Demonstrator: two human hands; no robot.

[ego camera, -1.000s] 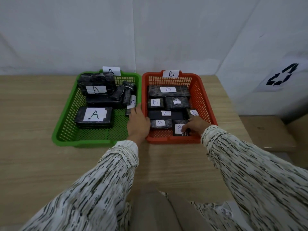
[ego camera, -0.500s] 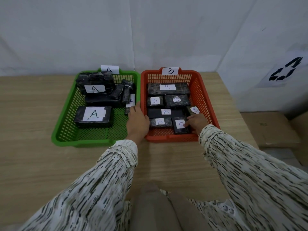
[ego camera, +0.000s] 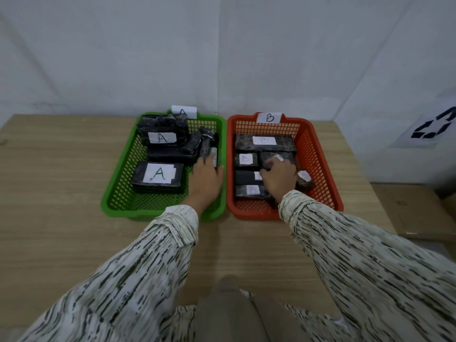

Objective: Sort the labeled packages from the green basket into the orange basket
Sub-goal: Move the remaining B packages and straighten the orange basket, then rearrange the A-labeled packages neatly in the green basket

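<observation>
Packages [ego camera: 257,177] partly under right hand [ego camera: 278,181]

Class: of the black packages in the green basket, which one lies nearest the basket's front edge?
The flat package with the large handwritten "A" label, alone at the green basket's front left; the others crowd the back.

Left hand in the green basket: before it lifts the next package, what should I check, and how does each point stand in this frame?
1. Left hand reaches the upright black wrapped package with a white label at the green plastic mesh basket right wall: ok.
2. Fingers closed on that package: cannot tell.
3. Its label letter readable: not ok, mostly hidden.
4. Right hand clear of the drop zone: not ok, it rests on packages in the orange plastic mesh basket.
5. Free floor in the orange basket: ok, bare mesh along the near edge.
6. Basket tag B visible: ok.
</observation>
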